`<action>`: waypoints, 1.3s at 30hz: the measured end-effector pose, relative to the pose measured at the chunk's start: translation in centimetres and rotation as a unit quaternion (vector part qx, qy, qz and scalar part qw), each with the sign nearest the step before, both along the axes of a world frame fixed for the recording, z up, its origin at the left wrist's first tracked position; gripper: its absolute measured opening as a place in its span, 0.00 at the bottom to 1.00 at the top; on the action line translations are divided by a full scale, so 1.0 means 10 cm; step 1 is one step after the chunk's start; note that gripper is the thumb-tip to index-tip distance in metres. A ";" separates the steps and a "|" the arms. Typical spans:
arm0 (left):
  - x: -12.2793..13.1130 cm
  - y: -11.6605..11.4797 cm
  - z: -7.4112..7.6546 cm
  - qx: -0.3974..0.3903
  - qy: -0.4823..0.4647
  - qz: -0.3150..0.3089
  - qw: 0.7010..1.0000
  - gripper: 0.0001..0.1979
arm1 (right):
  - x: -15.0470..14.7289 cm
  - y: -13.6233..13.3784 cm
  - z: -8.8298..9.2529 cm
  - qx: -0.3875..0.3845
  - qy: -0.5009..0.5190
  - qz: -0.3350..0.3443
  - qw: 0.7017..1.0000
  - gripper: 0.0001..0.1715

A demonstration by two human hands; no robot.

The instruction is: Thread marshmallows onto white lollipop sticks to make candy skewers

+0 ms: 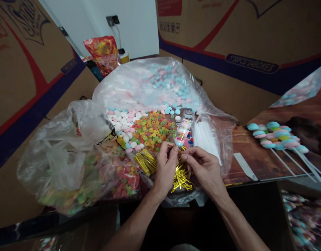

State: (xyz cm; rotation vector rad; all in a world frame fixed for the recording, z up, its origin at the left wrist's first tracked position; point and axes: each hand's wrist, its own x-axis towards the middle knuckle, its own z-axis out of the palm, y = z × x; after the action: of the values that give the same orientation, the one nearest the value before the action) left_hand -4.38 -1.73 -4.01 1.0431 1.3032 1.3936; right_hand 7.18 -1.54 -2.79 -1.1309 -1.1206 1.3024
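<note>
My left hand (166, 169) pinches the lower end of a wrapped candy skewer (183, 130), a clear printed sleeve with pink and blue candies inside. It points away from me over the candy pile. Close beside it, my right hand (206, 167) has thumb and forefinger pressed together on a gold twist tie (183, 149), near the neck of the sleeve. The fingers partly hide the tie. Beneath both hands lies a loose heap of gold twist ties (182, 179), with a neater bundle of gold ties (145, 162) to the left.
Ring gummies (155, 129) and pastel candies (122, 120) lie beyond my hands. White sticks (206, 139) are at the right, and finished candy skewers (279, 136) rest farther right. A bag of gummies (71, 181) stands left. Large cardboard boxes (223, 94) flank the table.
</note>
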 end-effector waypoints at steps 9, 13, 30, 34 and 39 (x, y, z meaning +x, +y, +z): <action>0.14 -0.01 0.11 -0.060 -0.184 -0.044 0.980 0.14 | 0.02 -0.01 -0.02 -0.005 -0.010 -0.011 1.000 0.15; 0.08 0.01 0.25 -0.150 -0.306 -0.108 0.934 0.19 | 0.05 -0.06 -0.03 0.021 0.026 0.014 0.999 0.11; 0.13 -0.16 0.19 -0.064 -0.072 -0.116 0.989 0.14 | 0.21 -0.11 0.04 0.102 -0.185 0.038 0.977 0.11; 0.08 -0.11 0.24 -0.141 -0.191 -0.126 0.963 0.12 | 0.26 -0.13 0.10 0.063 -0.136 0.042 0.988 0.12; 0.06 -0.02 0.28 -0.251 -0.391 -0.128 0.876 0.14 | 0.30 -0.17 0.00 0.166 -0.202 -0.028 0.965 0.09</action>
State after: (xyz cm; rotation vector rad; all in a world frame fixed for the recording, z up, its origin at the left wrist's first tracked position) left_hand -3.74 -1.98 -1.18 0.2186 0.7989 1.0110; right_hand 10.18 -3.27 -2.82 -1.1904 -1.5290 0.8140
